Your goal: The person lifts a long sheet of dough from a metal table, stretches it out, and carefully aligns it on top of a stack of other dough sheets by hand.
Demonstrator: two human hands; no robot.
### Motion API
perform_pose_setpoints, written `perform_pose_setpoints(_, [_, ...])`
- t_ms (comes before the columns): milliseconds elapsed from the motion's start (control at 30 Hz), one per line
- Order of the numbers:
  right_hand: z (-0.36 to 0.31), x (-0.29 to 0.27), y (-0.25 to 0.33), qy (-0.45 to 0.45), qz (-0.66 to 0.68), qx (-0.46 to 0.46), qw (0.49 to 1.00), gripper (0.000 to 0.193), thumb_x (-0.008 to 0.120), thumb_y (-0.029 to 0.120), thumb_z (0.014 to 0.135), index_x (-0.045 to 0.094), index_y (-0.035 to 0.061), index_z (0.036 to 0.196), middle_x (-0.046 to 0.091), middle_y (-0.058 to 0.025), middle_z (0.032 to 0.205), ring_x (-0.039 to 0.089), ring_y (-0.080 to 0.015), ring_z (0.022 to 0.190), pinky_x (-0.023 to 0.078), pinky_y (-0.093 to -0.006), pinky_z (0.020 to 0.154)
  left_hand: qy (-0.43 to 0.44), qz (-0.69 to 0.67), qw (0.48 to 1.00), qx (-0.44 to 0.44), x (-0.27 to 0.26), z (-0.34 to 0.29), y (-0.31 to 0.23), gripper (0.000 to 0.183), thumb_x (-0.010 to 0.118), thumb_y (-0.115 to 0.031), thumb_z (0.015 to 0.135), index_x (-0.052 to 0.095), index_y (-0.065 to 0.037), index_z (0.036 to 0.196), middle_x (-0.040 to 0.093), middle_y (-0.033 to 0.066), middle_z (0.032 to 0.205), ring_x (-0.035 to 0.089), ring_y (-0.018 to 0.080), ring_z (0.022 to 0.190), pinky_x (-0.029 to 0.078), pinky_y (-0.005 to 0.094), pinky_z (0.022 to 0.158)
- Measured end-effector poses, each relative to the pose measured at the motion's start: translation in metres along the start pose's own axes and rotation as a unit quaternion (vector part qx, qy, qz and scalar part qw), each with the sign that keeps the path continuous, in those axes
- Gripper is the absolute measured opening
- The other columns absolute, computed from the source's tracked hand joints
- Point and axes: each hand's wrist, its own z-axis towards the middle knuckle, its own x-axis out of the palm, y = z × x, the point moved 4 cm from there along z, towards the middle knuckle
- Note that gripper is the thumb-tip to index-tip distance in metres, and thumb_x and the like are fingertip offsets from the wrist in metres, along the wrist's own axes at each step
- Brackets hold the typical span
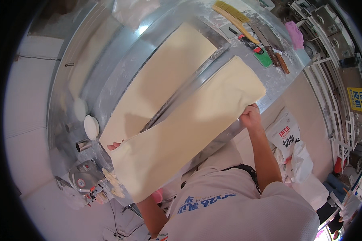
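Observation:
A long pale sheet of dough (189, 116) stretches across the near side of the metal table, between my two hands. My right hand (250, 116) is closed on its near edge, close to the right end. Most of my left hand (115, 146) is hidden beneath the left end; only fingertips show, curled at the far edge, while the forearm comes from below. Behind it, a second dough sheet (165, 72) lies in a long, shallow metal tray (218, 45), partly covered by the near sheet's left end.
A wooden brush (234, 20), knives (274, 52) and a green scraper (263, 58) lie at the far right. To the left are a white bowl (91, 127), a metal cup (83, 145), dough scraps (113, 182) and a grey machine (84, 178). A printed sack (284, 132) is at the right.

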Motion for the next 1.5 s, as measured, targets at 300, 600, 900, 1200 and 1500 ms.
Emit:
perform_pose_setpoints(300, [0.046,-0.024,-0.011,-0.284,0.128,0.154,0.938,0.029,0.078,0.011,0.103,0.067,-0.0007,0.127,0.076,-0.0087,0.116,0.074,-0.0212,0.1,0.062,-0.0367,0.089,-0.031,0.125,0.991,-0.017,0.015,0.015,-0.001,0.044,0.044,-0.022,0.116,0.058,-0.016,0.156,0.055,0.0077,0.162,0.042,0.0246,0.155,0.014,0.0463,0.139])
perform_pose_setpoints(600, [0.05,-0.019,-0.004,-0.268,0.13,0.14,0.944,0.03,0.077,0.013,0.104,0.067,-0.0002,0.129,0.076,-0.0076,0.118,0.073,-0.0177,0.101,0.06,-0.0349,0.086,-0.013,0.025,0.997,-0.07,0.022,0.013,0.003,0.045,0.053,-0.023,0.112,0.057,-0.017,0.157,0.052,0.0083,0.164,0.037,0.0267,0.158,0.014,0.0488,0.138])
perform_pose_setpoints(900, [0.056,-0.034,0.01,-0.251,-0.001,0.153,0.956,0.04,0.078,0.016,0.103,0.063,-0.0027,0.135,0.076,-0.0112,0.123,0.075,-0.0254,0.105,0.06,-0.0378,0.088,-0.021,0.039,0.992,-0.118,0.01,0.014,-0.02,0.044,0.051,-0.026,0.114,0.058,-0.014,0.155,0.053,0.0078,0.163,0.035,0.0259,0.16,0.014,0.0487,0.138])
perform_pose_setpoints(1200, [0.064,-0.011,0.085,-0.184,-0.591,-0.126,0.775,0.041,0.071,0.009,0.097,0.06,0.0009,0.136,0.065,-0.0197,0.133,0.059,-0.04,0.125,0.049,-0.0509,0.106,-0.022,0.049,0.999,-0.007,0.007,0.011,0.013,0.044,0.045,-0.028,0.116,0.059,-0.011,0.154,0.058,0.0105,0.158,0.044,0.0246,0.155,0.017,0.0487,0.138])
perform_pose_setpoints(1500, [0.094,0.011,0.051,-0.113,-0.642,-0.112,0.75,0.038,0.07,0.014,0.098,0.063,0.0073,0.135,0.064,-0.016,0.131,0.058,-0.0389,0.121,0.049,-0.0543,0.1,-0.041,0.169,0.984,0.046,0.006,0.005,0.019,0.041,0.046,-0.026,0.116,0.061,-0.012,0.153,0.06,0.0091,0.157,0.048,0.0278,0.151,0.022,0.0494,0.136])
